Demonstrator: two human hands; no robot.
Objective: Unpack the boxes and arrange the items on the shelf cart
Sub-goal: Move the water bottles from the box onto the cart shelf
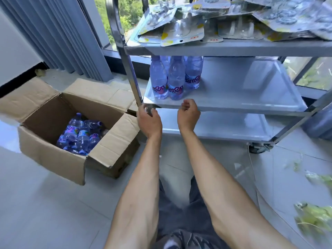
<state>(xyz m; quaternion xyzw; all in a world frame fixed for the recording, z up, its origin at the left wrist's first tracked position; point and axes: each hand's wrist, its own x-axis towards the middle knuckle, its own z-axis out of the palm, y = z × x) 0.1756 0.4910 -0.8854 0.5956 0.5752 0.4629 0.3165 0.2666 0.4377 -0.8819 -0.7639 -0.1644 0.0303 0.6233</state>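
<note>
Hands first: your left hand (149, 121) sits at the front-left corner of the cart (224, 106), just below the middle shelf (233, 97) edge, beside the left post (132, 76). Fingers are curled, and something clear and glinting shows at the fingertips, but it's blurred, so I can't tell whether you're gripping a bottle or nothing. Your right hand (188, 115) hangs just in front of the middle shelf edge, fingers loosely curled, holding nothing, not touching the shelf as far as I can see. Bottles (175, 78): a small cluster stands upright at the left front of the middle shelf, tight together, labels facing you, just beyond both hands; rest of that shelf is bare metal. Box (52, 141) sits on the floor to the left of the cart, flaps open, near your left forearm but apart from it. More bottles lie in it (79, 135), jumbled on their sides, covering only the lower part of the box. Top shelf (233, 48) holds a loose pile of blister packs (183, 31), overlapping and spilling to the front edge. Bottom shelf (215, 126) shows bare metal. Caster (258, 147) visible at the right front. Green scraps (314, 216) lie on the floor at right, blurred.
</note>
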